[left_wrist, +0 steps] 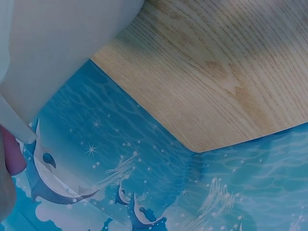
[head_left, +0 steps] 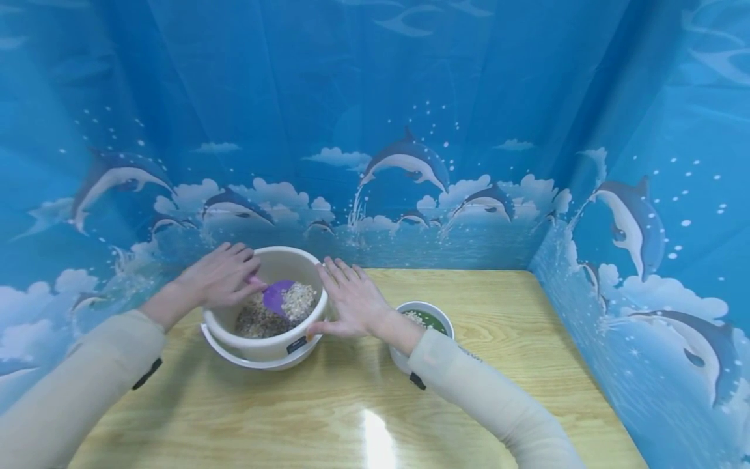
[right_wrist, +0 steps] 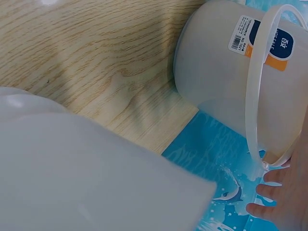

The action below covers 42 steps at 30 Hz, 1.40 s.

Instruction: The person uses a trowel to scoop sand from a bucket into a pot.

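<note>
A white bucket [head_left: 263, 342] holding mixed grains stands on the wooden table [head_left: 480, 391]. Over its left rim my left hand [head_left: 234, 279] pinches the pink handle of a purple scoop [head_left: 278, 295], whose blade lies on the grains with pale flakes beside it. With straight fingers, my right hand [head_left: 342, 296] rests against the bucket's right rim and side. In the right wrist view the bucket [right_wrist: 216, 72] shows a barcode label, its handle hoop [right_wrist: 253, 101] hangs down, and my fingers [right_wrist: 272, 192] touch its edge. The left wrist view shows only the bucket wall [left_wrist: 62, 43] and a fingertip [left_wrist: 10, 156].
A small white bowl [head_left: 438, 311] with a green inside and a few flakes stands right of the bucket, partly hidden by my right wrist; it fills the foreground as a blur [right_wrist: 72, 168]. Blue dolphin-print sheets [head_left: 644, 228] wall the table at the back and both sides.
</note>
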Each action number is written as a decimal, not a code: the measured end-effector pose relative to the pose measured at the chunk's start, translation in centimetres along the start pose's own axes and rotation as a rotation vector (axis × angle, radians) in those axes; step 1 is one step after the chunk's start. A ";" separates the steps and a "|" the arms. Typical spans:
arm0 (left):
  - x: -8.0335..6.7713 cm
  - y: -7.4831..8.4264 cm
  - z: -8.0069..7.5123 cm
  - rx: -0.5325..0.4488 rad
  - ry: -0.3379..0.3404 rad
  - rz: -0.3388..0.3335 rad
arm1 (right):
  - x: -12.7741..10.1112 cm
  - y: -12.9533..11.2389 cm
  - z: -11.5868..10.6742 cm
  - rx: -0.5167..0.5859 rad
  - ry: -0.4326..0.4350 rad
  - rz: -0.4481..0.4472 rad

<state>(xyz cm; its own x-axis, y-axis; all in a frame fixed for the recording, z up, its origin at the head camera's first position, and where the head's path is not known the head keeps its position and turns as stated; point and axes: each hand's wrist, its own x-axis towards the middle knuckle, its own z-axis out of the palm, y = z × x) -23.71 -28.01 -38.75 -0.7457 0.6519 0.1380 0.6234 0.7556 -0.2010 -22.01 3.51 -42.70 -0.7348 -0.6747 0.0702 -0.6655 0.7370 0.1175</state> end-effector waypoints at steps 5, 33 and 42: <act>-0.3 -0.1 0.0 -0.011 0.009 -0.011 | 0.0 0.0 0.0 0.003 0.000 -0.001; -0.3 -0.3 -0.8 -0.029 -0.004 -0.057 | 0.1 -0.1 0.0 0.000 -0.001 0.007; 0.0 -0.3 -1.0 -0.024 0.024 -0.039 | 0.1 0.0 -0.4 -0.003 -0.030 0.015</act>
<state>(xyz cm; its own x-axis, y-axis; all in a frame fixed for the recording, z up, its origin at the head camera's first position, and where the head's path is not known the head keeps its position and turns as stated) -23.63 -28.21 -37.72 -0.7638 0.6229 0.1687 0.5995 0.7817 -0.1719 -22.01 3.48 -42.27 -0.7484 -0.6619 0.0422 -0.6540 0.7470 0.1195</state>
